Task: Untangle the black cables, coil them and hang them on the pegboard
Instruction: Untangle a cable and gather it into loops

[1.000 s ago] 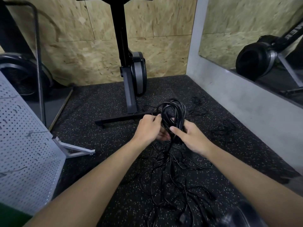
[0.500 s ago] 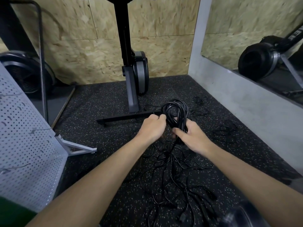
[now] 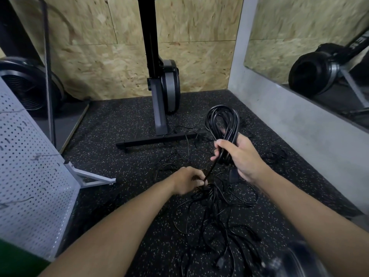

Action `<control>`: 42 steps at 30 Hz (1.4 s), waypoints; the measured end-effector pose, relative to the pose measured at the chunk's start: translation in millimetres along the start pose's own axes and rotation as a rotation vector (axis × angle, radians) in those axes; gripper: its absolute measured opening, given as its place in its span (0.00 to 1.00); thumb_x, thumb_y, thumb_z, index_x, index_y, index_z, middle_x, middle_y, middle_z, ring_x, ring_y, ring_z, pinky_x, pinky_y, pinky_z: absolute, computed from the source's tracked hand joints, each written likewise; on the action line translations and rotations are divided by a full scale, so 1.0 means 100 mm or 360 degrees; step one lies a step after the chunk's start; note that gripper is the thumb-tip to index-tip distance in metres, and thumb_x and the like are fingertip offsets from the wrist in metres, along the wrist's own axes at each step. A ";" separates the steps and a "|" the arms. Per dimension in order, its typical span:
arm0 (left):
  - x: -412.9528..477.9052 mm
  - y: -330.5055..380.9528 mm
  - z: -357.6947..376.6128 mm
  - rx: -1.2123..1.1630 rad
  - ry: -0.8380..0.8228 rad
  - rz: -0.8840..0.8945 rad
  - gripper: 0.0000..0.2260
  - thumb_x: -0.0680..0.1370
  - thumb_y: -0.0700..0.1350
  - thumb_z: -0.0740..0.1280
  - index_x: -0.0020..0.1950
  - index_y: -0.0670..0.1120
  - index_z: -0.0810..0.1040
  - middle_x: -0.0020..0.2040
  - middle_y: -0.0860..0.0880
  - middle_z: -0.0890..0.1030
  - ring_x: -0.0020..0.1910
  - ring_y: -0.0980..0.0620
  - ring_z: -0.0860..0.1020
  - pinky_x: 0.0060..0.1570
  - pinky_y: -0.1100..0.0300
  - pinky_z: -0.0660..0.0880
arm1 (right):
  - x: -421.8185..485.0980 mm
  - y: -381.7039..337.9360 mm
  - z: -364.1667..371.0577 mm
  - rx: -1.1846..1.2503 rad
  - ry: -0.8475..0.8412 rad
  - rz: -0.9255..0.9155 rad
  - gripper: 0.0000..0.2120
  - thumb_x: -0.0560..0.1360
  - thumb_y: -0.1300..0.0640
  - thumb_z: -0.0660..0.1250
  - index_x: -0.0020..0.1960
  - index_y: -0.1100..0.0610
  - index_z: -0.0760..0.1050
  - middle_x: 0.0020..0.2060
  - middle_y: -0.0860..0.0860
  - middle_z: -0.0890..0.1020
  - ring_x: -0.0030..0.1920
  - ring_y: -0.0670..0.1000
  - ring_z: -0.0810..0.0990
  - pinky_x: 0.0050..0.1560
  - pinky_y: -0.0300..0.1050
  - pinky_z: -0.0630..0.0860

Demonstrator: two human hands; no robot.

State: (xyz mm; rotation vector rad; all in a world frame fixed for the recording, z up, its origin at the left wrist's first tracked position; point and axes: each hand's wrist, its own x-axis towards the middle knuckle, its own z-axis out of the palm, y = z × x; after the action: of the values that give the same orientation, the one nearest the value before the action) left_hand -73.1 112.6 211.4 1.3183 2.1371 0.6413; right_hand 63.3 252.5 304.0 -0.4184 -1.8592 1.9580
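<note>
Dropped from the coil point(image 3: 222, 124), my left hand point(image 3: 188, 181) pinches its loose strand point(image 3: 211, 169) low over the tangle point(image 3: 219, 212) on the floor point(image 3: 119, 140); my right hand point(image 3: 240, 157) grips the coil up and to the right, the strand slanting taut between them.

Cable tangle point(image 3: 215, 216) litters floor point(image 3: 119, 120); base bar point(image 3: 151, 141) ahead; pegboard point(image 3: 30, 166) crowds left.

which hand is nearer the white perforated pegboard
Left. The left hand pinches a black cable strand right of the white perforated pegboard; the right hand holds the black cable coil farther right.
</note>
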 end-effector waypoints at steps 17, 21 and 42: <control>-0.22 0.62 -0.53 -0.0105 0.1128 0.0631 0.04 0.81 0.41 0.71 0.54 0.44 0.86 0.42 0.53 0.84 0.39 0.57 0.82 0.45 0.63 0.78 | 0.11 0.10 -0.30 -0.0811 0.0215 0.0243 0.10 0.80 0.57 0.68 0.59 0.46 0.79 0.46 0.47 0.85 0.45 0.47 0.82 0.51 0.49 0.77; -0.19 0.55 -0.47 -0.0003 0.1204 0.0651 0.04 0.80 0.41 0.74 0.53 0.44 0.87 0.45 0.52 0.85 0.44 0.58 0.82 0.50 0.62 0.78 | 0.13 0.18 -0.24 -0.0606 -0.0021 0.0608 0.39 0.72 0.27 0.69 0.71 0.53 0.74 0.55 0.51 0.82 0.51 0.53 0.81 0.58 0.53 0.74; -0.12 0.23 -0.35 -0.0303 0.0950 -0.0017 0.08 0.80 0.42 0.70 0.58 0.50 0.78 0.49 0.56 0.81 0.44 0.61 0.79 0.42 0.71 0.75 | 0.04 0.20 -0.21 -0.0606 -0.0224 0.0417 0.13 0.84 0.57 0.62 0.68 0.49 0.73 0.46 0.51 0.84 0.40 0.47 0.80 0.44 0.44 0.75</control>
State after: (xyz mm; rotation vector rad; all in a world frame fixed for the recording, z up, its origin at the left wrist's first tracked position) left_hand -77.4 107.4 254.6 1.1006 2.4488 1.3313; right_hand 68.2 272.2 282.8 -0.6821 -2.3833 1.8249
